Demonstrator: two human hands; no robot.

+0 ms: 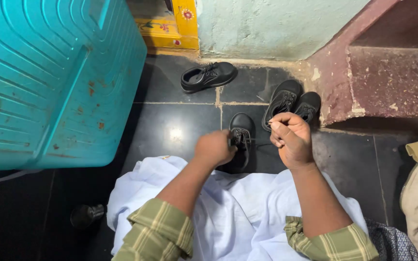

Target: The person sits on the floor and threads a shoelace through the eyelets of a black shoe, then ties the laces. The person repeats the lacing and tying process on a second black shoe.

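Pinching a black lace point(262, 143) in right hand point(291, 140) fingers, pulling it sideways off the black shoe point(241, 140); left hand point(214, 147) curled closed on the shoe, toe pointing straight away, nearer it.

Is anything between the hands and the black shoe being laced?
Nothing visible. The left hand rests on the shoe at its laces, and the right hand holds a lace end just right of it.
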